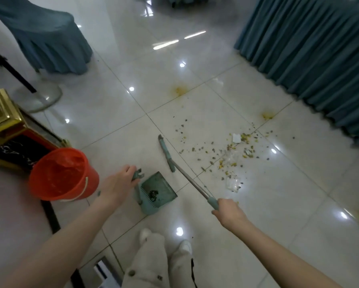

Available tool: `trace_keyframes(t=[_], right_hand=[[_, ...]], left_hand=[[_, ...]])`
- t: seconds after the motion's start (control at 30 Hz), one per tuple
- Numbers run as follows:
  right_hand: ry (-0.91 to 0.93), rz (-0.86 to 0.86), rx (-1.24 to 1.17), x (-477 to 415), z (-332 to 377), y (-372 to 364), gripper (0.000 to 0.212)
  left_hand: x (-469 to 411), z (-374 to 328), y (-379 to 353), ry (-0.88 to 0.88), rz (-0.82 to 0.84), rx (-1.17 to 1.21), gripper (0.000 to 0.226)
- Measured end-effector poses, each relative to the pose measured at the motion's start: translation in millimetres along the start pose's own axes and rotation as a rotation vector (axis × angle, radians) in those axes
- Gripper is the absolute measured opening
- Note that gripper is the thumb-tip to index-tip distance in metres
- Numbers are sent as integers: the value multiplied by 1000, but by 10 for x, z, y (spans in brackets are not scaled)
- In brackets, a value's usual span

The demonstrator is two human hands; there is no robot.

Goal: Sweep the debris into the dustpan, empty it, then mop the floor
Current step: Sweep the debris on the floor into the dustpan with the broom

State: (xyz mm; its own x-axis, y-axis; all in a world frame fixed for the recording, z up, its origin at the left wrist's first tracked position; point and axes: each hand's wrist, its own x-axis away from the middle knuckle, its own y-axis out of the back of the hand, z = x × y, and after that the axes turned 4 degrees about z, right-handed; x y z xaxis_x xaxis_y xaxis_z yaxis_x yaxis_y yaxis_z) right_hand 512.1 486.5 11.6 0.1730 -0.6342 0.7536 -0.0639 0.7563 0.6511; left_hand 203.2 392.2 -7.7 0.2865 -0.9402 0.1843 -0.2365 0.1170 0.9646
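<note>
Teal dustpan [157,189] holding dark clump, left grip [120,181] clasping its handle, right grip [228,210] clasping broom [186,175]

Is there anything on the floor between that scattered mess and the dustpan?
Only the broom head, lying on the tile between the debris and the dustpan; it is the sweeping tool. Otherwise the floor there looks bare.

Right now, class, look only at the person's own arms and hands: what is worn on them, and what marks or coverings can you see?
Nothing is worn. The left hand and right hand are bare, with no gloves. Both forearms are uncovered up to the frame edge, so no sleeves show. No watch, bracelet or ring can be seen, and no markings.
</note>
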Motion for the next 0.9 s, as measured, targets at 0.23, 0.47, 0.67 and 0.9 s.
trace_keyframes(t=[0.23, 0.47, 0.67, 0.9], right_hand=[[-100, -113, 45, -406, 171, 438, 24], [-139, -137, 73, -794, 704, 984, 31], [-173, -150, 73, -1239, 908, 1472, 37], [-179, -196, 83, -2146, 1006, 2199, 39]], left_hand=[[-944, 86, 160, -36, 63, 64, 25], [-1902, 361, 425, -108, 47, 30, 27], [-2611, 474, 547, -104, 52, 52, 26], [-3365, 540, 544, -97, 8, 61, 23]])
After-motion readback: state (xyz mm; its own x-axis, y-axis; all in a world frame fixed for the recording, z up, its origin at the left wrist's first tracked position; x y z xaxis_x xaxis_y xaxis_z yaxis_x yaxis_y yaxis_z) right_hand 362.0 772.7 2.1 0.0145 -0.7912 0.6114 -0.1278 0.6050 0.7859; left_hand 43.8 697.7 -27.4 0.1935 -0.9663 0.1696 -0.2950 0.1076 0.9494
